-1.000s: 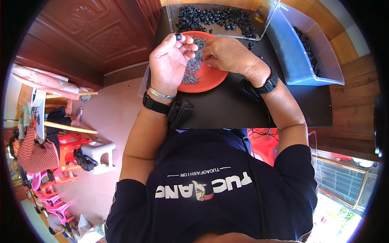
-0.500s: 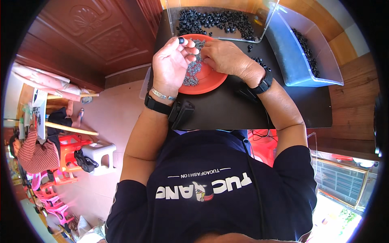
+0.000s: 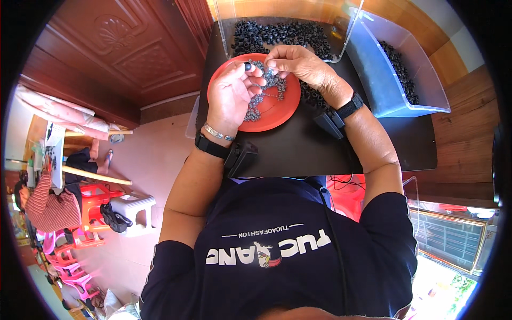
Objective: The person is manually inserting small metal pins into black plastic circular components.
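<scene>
Over the left part of a round red plate (image 3: 285, 113), my left hand (image 3: 226, 96) is palm up, its thumb and forefinger closed on a small black cap (image 3: 247, 66). The other fingers curl loosely. Small grey metal-looking pieces (image 3: 253, 113) lie scattered in the plate. My right hand (image 3: 306, 66) is above the plate's far right side, thumb and forefinger pinched together close to the black cap but apart from it. Whatever lies in that pinch is too small to make out. Both wrists wear black straps, each with a dark block attached.
Behind the plate, a clear bin (image 3: 230, 37) holds many black caps (image 3: 282, 34). A translucent bluish bin (image 3: 384, 96) with more black parts stands at the right. Loose caps (image 3: 311, 96) lie beside the plate on the dark table (image 3: 288, 154). Stools (image 3: 133, 210) and another person (image 3: 56, 210) are at left.
My right hand has lifted from the pieces in the plate and moved farther away, fingertips now pinched. My left hand keeps the black cap. The whole view has shifted slightly.
</scene>
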Tool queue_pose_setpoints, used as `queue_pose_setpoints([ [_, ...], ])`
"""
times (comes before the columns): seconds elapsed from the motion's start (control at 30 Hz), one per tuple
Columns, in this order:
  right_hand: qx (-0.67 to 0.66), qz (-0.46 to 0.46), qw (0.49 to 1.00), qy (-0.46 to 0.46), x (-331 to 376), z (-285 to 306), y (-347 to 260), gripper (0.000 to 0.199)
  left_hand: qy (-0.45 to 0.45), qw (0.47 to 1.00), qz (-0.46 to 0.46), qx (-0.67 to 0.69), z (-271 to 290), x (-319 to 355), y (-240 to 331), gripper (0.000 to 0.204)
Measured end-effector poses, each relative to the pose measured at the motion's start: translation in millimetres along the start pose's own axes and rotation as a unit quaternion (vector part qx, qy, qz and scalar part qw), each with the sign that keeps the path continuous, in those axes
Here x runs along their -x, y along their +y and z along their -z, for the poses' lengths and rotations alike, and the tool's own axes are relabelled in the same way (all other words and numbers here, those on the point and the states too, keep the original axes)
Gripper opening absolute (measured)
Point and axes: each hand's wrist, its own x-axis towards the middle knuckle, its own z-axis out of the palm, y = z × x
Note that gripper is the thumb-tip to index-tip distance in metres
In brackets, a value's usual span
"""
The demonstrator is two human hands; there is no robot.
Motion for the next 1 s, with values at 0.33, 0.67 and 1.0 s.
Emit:
queue_pose_setpoints([
  [0.33, -0.084, 0.118, 0.989, 0.010, 1, -8, -5, 0.023, 0.034, 0.999, 0.032, -0.005, -4, 0, -2, 0.020],
  [0.67, -0.146, 0.110, 0.983, 0.037, 5, -23, -18, 0.020, -0.012, 1.000, 0.027, -0.002, -3, 0, -4, 0.020],
  [1.0, -0.112, 0.119, 0.986, 0.038, 5, -32, -18, 0.017, -0.014, 0.999, 0.020, -0.041, -10, 2, -4, 0.019],
])
